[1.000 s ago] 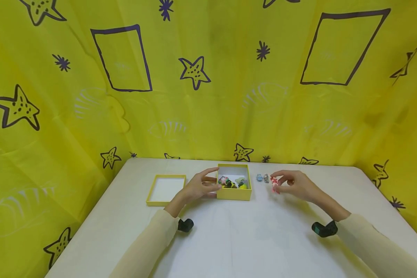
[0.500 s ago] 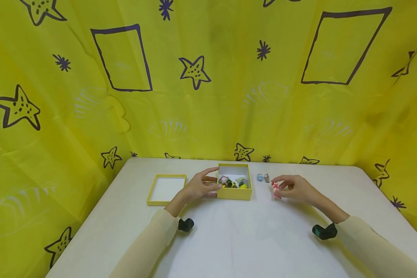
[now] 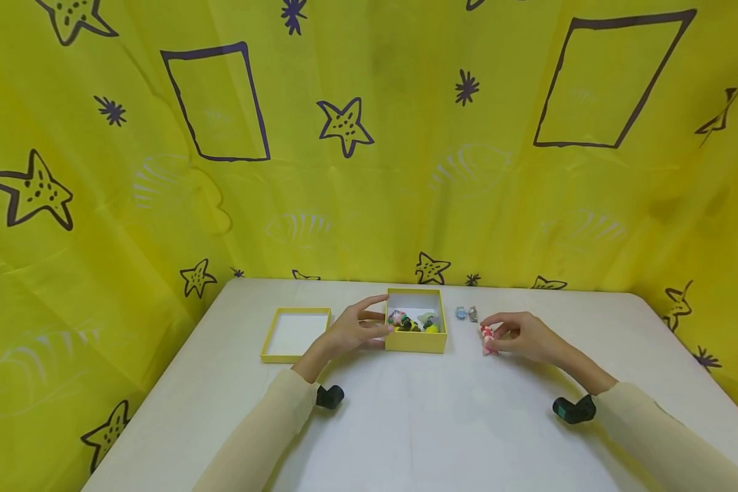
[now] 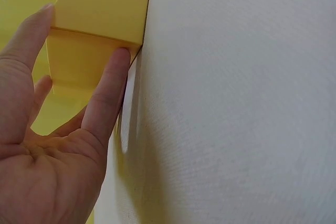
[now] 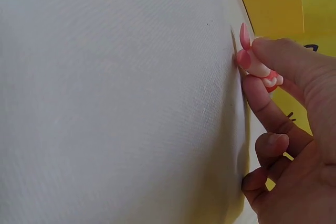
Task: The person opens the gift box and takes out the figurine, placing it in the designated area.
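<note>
In the head view my left hand [image 3: 355, 326] reaches to the left side of an uncovered yellow box [image 3: 414, 343]; its fairly straight fingers touch that side and the front corner. Several small colourful figurines [image 3: 411, 324] lie inside the box. To the right of it, my right hand [image 3: 523, 335] pinches a small pink, red and white figurine [image 3: 487, 339] between thumb and fingers. The right wrist view shows this figurine [image 5: 256, 65] tilted, with two pink tips pointing outward, close to the table; whether it touches the surface I cannot tell.
A yellow-edged box lid [image 3: 295, 335] lies inside-up on the white table [image 3: 418, 424], left of the box. Two small figurines, one light blue [image 3: 461, 313] and one grey-brown [image 3: 473, 314], stand right of the box. A yellow patterned curtain [image 3: 400, 191] hangs behind the table.
My right hand, holding the pink figurine, has come down a little toward the table and nearer to me. The left hand stays at the box.
</note>
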Available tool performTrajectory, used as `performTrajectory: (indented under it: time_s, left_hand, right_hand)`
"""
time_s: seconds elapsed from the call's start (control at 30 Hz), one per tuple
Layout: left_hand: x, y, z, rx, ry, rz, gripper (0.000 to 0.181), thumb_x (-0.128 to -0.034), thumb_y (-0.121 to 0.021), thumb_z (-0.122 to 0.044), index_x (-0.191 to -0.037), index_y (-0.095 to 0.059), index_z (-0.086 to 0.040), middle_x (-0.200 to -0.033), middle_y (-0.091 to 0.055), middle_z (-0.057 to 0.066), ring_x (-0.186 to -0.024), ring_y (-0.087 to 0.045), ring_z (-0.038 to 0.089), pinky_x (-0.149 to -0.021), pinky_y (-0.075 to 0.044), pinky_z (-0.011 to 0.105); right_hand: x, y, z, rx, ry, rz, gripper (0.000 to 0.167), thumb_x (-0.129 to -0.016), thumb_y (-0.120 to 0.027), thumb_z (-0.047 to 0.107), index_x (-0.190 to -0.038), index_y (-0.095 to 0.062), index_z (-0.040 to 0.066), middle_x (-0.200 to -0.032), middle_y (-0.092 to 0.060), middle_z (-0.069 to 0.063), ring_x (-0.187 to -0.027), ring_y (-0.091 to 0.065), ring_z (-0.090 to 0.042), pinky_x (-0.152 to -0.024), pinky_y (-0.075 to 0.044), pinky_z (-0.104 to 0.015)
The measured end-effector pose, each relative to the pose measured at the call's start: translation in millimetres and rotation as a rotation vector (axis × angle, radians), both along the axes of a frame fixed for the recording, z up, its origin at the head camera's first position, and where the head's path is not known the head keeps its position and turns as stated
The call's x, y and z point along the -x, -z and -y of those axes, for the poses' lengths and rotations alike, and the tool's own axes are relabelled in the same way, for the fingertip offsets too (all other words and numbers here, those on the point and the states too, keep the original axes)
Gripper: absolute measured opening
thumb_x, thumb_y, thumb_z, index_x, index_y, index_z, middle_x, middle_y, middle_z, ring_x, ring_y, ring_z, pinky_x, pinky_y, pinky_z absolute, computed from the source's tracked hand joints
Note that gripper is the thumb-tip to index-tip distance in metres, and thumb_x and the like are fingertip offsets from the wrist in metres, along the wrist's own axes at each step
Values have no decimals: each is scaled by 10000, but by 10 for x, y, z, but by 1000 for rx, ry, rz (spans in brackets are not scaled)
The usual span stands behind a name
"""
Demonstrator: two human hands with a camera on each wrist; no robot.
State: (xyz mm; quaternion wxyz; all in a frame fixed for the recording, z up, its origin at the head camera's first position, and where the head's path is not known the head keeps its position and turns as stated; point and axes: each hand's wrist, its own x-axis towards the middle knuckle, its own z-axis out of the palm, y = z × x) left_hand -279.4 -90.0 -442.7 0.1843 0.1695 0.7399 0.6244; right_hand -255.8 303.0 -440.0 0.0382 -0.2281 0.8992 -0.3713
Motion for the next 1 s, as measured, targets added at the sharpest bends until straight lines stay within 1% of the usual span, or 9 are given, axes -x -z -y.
performTrajectory:
  time_s: [0.27,0.53,0.77,1.0]
  left_hand:
    - [-7,-4,7,21,-9,-15,772,-940,-776,-155,-1600,-376,-179,-1424,-522,241,-1177,-651,320,-871,-616,408]
    - [-14,-18,5,13,-3,-10,770,-945,-767,-140,-1603,-369,-176,-1429,-514,256,-1170,-653,329,-874,-615,425]
    - [-6,-13,9,48,-8,-46,759,-944,-772,-160,-1596,-384,-178,-1414,-536,242,-1180,-646,332,-888,-611,405]
    - [-7,-5,5,10,1,-11,767,-947,-763,-129,-1603,-369,-175,-1430,-509,260,-1161,-656,328,-872,-615,429]
  right_hand:
    - [12,30,-4,-21,-6,-8,392,-882,-828,188,-1229,-716,45,-870,-717,26,-725,-577,-121,-612,-475,-234]
    - [19,-8,-16,-34,-10,37,429,-898,-807,172,-1281,-687,22,-915,-721,-1,-751,-558,-154,-619,-459,-236]
    - [23,-17,-21,-38,-2,63,434,-903,-799,165,-1297,-680,27,-924,-717,5,-742,-544,-155,-610,-446,-233]
    - [42,6,-40,-49,8,72,430,-905,-795,166,-1298,-681,35,-921,-710,-1,-747,-551,-173,-610,-454,-234]
